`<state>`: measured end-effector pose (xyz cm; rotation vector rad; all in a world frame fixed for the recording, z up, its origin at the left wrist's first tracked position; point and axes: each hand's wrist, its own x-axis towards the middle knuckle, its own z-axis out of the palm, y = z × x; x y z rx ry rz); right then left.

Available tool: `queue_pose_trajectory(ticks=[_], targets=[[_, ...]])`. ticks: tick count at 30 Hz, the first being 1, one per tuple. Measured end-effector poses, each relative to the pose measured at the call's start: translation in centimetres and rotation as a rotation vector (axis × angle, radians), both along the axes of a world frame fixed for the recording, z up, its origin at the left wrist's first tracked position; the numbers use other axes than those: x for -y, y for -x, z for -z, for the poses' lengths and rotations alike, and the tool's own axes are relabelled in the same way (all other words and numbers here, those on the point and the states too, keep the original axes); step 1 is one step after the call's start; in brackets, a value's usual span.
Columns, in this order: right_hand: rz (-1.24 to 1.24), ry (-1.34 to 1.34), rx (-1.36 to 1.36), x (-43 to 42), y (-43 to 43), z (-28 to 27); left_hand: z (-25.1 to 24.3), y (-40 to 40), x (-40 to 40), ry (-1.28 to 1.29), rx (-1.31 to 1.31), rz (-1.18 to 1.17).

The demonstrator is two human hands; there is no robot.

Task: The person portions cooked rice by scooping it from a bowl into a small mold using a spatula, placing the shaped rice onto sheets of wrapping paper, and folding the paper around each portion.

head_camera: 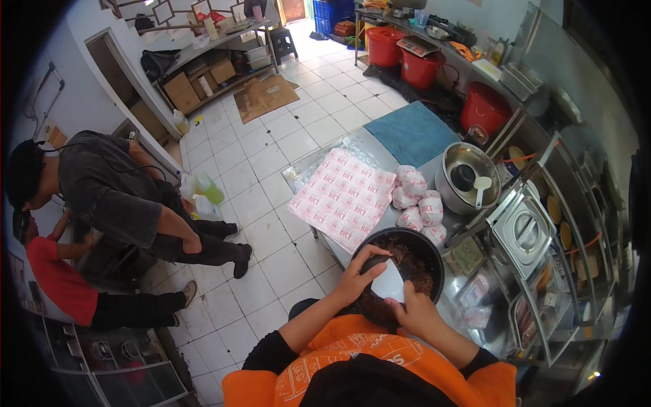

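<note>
Over a black pot [436, 254] of brownish-red food, my left hand [363, 269] grips a small dark bowl [375, 262]. My right hand [414, 308] holds a white scoop or paddle [387, 283], whose broad face lies against the dark bowl. Beyond the pot, a stack of printed wrapping paper [346, 196] lies on the metal table. Several paper-wrapped bundles [431, 207] are piled beside the stack. A steel pot [460, 201] to their right contains another black bowl [463, 177] and a white rice paddle [481, 190].
A blue cloth [413, 133] covers the table's far end. Close on the right stands a metal rack [546, 300] with a lidded steel pan [524, 231]. Red buckets [485, 108] stand under the far counter. Two people, one in dark clothes [109, 188], one in a red shirt [58, 277], stand at left.
</note>
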<state>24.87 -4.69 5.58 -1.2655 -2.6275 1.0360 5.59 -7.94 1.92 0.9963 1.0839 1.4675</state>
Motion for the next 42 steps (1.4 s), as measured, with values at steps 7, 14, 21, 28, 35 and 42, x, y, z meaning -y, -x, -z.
queue_pose_trajectory(ticks=[7, 14, 21, 28, 35, 42], targets=[[0.158, 0.227, -0.486, -1.1, -1.1, -0.8, -0.2, -0.8, 0.3, 0.072, 0.830, -0.148], [0.141, 0.198, -0.482, 0.8, -0.3, 1.8, -0.7, -3.6, 0.2, -0.096, 0.757, -0.340], [0.011, 0.291, -0.150, 1.1, -1.0, 1.2, -0.7, -0.9, 0.4, -0.282, -0.165, -0.087], [0.076, 0.281, -0.422, -1.1, -0.9, 1.0, 0.5, -1.3, -0.5, 0.168, 0.764, -0.288], [-0.037, -0.118, 0.000, 0.6, 0.7, 0.2, 1.3, -0.5, -1.1, 0.169, 0.739, -0.157], [-0.041, -0.108, 0.003, 0.1, 1.1, -0.5, -1.1, 0.3, -0.5, 0.044, 0.237, -0.100]])
